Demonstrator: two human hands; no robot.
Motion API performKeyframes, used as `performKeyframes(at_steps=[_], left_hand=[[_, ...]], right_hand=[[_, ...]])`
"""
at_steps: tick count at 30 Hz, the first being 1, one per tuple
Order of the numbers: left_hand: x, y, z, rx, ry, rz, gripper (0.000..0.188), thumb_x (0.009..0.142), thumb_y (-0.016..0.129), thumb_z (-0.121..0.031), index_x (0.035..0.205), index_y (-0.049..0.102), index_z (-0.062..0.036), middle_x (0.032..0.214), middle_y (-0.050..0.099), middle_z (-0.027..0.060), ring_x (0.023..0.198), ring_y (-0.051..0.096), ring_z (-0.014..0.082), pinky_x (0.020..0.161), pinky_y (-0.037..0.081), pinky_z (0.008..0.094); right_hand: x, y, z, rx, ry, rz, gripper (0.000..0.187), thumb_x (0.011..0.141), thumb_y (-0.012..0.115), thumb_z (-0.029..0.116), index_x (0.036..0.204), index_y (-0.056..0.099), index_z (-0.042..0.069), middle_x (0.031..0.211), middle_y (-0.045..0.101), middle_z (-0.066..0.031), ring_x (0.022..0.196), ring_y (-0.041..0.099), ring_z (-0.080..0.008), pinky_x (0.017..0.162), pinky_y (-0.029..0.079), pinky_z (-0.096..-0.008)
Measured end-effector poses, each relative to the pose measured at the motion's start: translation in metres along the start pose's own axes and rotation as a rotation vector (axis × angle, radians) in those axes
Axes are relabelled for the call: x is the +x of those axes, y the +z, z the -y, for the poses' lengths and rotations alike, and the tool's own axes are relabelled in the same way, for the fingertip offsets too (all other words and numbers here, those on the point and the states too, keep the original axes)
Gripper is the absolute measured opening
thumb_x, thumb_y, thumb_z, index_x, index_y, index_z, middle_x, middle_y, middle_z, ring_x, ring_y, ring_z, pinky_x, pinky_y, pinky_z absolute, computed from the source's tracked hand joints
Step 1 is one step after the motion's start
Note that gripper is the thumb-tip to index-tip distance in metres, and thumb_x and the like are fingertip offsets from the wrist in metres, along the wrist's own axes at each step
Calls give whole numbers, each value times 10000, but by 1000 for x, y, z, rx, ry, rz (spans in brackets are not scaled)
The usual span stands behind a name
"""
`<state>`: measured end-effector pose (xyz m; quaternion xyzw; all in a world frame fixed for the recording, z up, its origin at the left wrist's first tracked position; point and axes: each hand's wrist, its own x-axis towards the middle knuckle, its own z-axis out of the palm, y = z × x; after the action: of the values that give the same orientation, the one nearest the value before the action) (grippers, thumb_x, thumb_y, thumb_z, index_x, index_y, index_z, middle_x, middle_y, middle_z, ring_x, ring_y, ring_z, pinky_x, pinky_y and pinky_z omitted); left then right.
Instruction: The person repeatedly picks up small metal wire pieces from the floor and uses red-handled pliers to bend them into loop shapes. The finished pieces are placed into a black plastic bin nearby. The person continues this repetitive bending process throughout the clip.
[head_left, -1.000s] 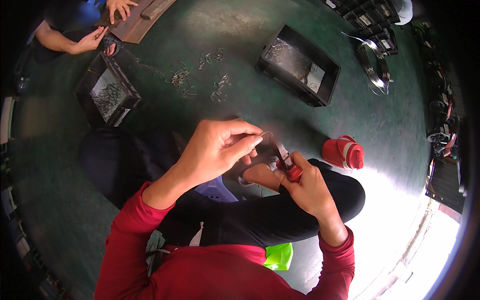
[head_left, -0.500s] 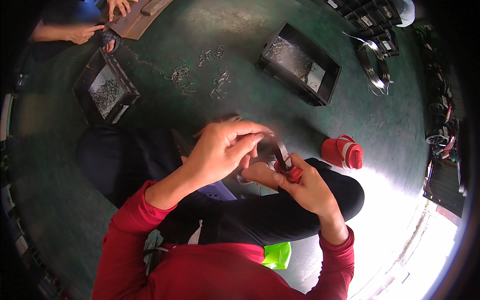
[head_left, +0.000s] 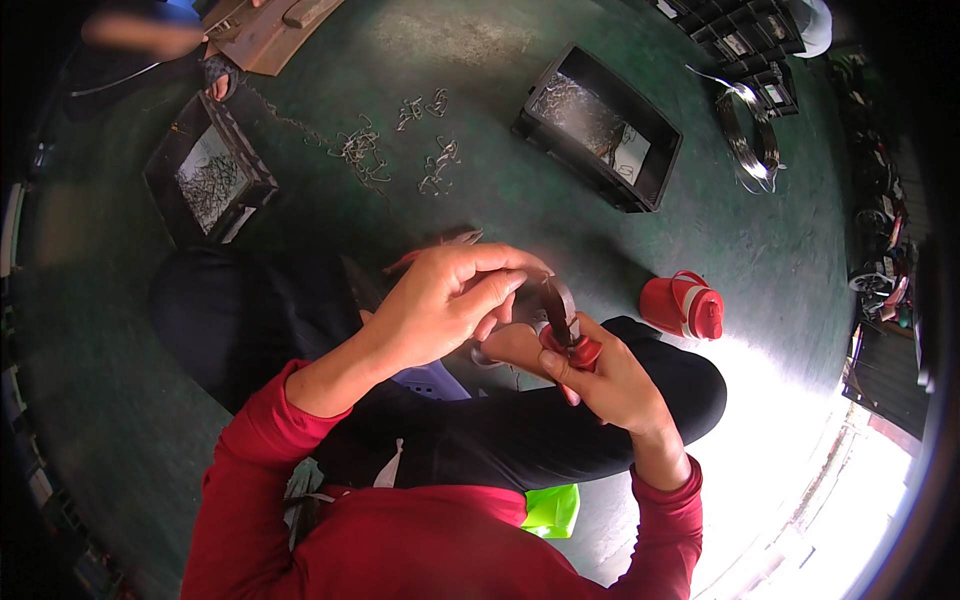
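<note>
My right hand [head_left: 622,382] grips a pair of pliers [head_left: 563,308] by the red handles, with their dark metal jaws pointing away from me. Close by, my left hand [head_left: 448,302] is closed in a pinch, its fingertips at the end of the jaws. Whatever lies between those fingertips is too small to make out. Another tool with metal jaws and a red handle [head_left: 462,238] lies beyond my left hand, partly hidden by it. My bare foot [head_left: 518,346] shows below the hands, between them.
Black crates with metal pieces stand at left [head_left: 262,190] and far right [head_left: 648,190]. Bent metal hooks [head_left: 362,152] lie on the green floor. A red jug [head_left: 680,305] stands right of my knee, a wire coil [head_left: 735,130] farther off. A co-worker sits upper left beside a brown board [head_left: 262,45].
The pliers have turned more upright in my right hand, with the jaws shifting slightly left. My left hand barely moves. The co-worker's hands have pulled back from the board, one blurred.
</note>
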<state>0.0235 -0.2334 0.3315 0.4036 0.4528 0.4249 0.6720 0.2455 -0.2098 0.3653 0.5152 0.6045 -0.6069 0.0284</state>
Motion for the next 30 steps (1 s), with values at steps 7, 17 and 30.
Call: performKeyframes(at_steps=[7,17,30], left_hand=[[0,-1,1,109,66,-4,229,1000,503,-84,1138,681,-43,685,563,6,560,478,45,506,395,204],[2,2,8,348,349,44,250,959,488,-36,1115,682,-33,595,530,33,542,504,89,522,424,257],[-4,14,13,357,323,-108,245,952,468,-2,1098,665,8,617,564,50,561,558,90,535,457,247]], right_hand=[[-3,-1,3,-32,22,-6,306,937,647,318,1087,576,61,569,510,1,456,444,-68,402,340,-238],[1,0,-7,-109,-82,-81,275,883,680,237,948,613,-21,729,600,-90,667,509,-137,682,455,-303],[13,13,-10,-153,-164,-235,206,871,672,157,972,601,-8,715,599,-100,641,507,-148,663,461,-303]])
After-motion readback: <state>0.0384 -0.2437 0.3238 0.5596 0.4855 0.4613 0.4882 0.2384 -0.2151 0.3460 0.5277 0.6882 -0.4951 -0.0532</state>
